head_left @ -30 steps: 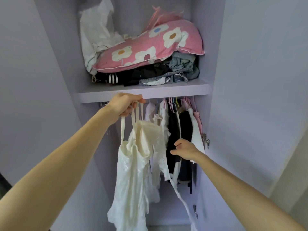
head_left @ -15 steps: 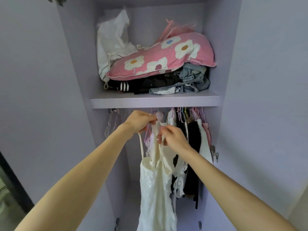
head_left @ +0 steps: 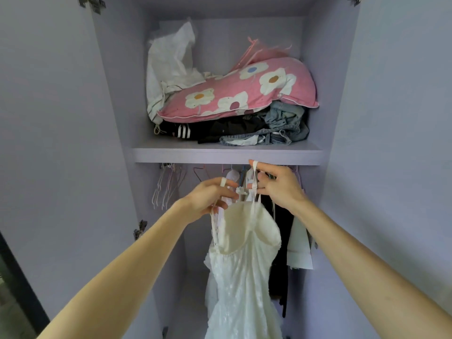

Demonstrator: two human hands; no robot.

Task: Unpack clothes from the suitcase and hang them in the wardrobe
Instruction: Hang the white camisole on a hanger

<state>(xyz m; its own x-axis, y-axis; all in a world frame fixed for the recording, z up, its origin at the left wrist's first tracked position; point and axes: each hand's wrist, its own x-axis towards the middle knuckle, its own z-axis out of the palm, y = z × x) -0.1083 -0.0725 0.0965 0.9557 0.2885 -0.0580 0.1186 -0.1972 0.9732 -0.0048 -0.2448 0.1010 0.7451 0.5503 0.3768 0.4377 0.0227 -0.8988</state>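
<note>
Straps (head_left: 254,177) now pulled apart: left hand (head_left: 210,199) and right hand (head_left: 280,190) each pinch one, dress (head_left: 244,270) hanging under shelf (head_left: 220,155) edge.

A pink pillow (head_left: 244,94) printed with white flowers lies tilted on top of a pile on the shelf (head_left: 220,155), its higher end toward 2 o'clock. Touching its 10 o'clock side, a crumpled white sheet (head_left: 171,59) stands up in the back corner; fabric or plastic, I cannot tell. Pink netting (head_left: 259,51) pokes up behind the pillow at 12 o'clock. Under the pillow lie a black garment with white stripes (head_left: 182,130) at 7 o'clock, dark folded clothes (head_left: 232,129) in the middle, and bunched jeans (head_left: 283,123) at 4 o'clock. A metal hinge (head_left: 140,228) sits at 8 o'clock from the shelf, and another hinge (head_left: 91,1) at the frame's 11 o'clock corner.
</note>
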